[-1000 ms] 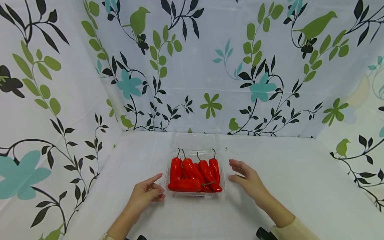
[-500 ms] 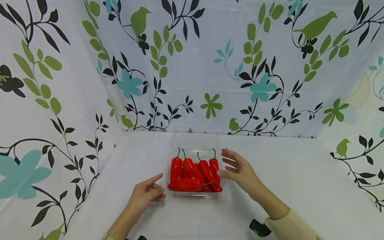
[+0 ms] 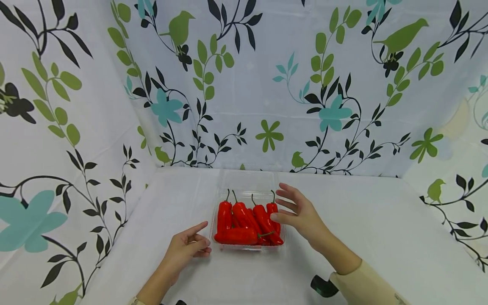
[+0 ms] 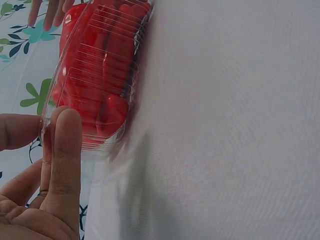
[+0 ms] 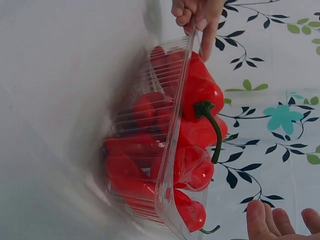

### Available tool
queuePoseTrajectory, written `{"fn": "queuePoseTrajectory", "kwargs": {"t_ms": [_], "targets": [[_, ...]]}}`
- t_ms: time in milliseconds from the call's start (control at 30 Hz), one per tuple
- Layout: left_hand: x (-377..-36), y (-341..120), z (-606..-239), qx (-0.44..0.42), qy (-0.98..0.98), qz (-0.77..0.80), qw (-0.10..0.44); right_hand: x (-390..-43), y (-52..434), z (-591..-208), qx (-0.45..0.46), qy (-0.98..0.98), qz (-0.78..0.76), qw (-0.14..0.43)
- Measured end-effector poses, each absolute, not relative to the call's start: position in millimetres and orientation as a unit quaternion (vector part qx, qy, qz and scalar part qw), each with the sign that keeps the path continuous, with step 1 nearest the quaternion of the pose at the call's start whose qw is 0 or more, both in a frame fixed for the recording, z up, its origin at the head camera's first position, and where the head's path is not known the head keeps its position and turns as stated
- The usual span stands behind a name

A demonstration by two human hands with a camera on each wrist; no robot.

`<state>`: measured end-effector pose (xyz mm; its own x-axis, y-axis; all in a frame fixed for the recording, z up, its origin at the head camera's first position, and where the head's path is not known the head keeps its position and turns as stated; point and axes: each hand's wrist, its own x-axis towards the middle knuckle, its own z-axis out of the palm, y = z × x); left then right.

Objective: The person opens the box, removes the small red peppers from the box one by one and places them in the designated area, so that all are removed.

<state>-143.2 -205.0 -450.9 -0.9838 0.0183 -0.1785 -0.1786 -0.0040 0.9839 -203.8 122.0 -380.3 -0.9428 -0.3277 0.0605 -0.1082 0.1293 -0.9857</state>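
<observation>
Hands first, nearest you: your left hand rests on the white desk with its forefinger at the near left corner of the clear plastic tray, its grip loose and holding nothing. Your right hand hovers at the tray's right rim, fingers spread and straight, closing on nothing yet. Between them, in the middle of the desk, the tray is packed with red peppers, stems pointing away. I judge the tray thin, light and flexible, so it will likely buckle if pinched on one side; take both long side walls under the rim. The glossy peppers look firm but slippery. Beyond stands the patterned backdrop.
</observation>
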Motion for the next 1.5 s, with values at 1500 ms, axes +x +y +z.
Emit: {"fn": "queuePoseTrajectory", "kwargs": {"t_ms": [1500], "targets": [[-143.3, -207.3, -455.1, -0.046, 0.695, 0.713, 0.081, -219.2, 83.2, -412.7, -0.096, 0.833, -0.535, 0.108]]}}
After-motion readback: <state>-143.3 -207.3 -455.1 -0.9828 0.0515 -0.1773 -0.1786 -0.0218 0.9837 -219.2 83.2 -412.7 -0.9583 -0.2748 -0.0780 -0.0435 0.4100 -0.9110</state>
